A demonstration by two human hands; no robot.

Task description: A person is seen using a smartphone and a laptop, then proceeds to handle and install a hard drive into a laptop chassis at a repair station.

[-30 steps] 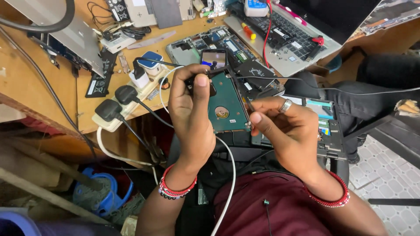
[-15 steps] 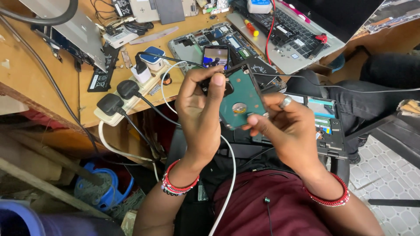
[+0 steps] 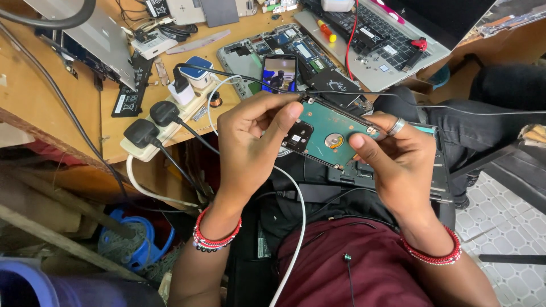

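Power strip (image 3: 170,122) w/ black plugs far left on wooden bench (image 3: 34,74); left hand (image 3: 250,142) pinching hard drive (image 3: 327,136) by its left end; drive now lifted & tilted vs 1 s ago, green board up, so under inspection; right hand (image 3: 398,165) gripping right edge; white label on black chip corner; open laptop (image 3: 369,40) behind.

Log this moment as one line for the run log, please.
left hand: grips hard drive left end | right hand: grips right end | drive: circuit board up, above lap | behind: phone on wooden bench
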